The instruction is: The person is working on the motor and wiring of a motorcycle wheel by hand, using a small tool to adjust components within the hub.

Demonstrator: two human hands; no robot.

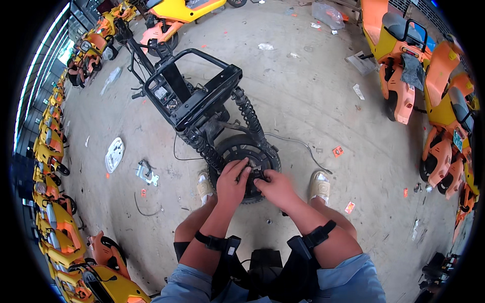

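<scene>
Right hand (278, 187), dark part (257, 173) at its left

You face a scooter frame (212, 98) in satin black metal, with metal coil springs (247, 110) and a matt rubber tyre (276, 169). Your shirt sleeves (348, 275) are matt cloth; the floor (303, 101) is scuffed concrete.

Across the grey floor (303, 98) lie a white oval piece (115, 155), a metal bracket (146, 174) and orange scraps (338, 151).
</scene>
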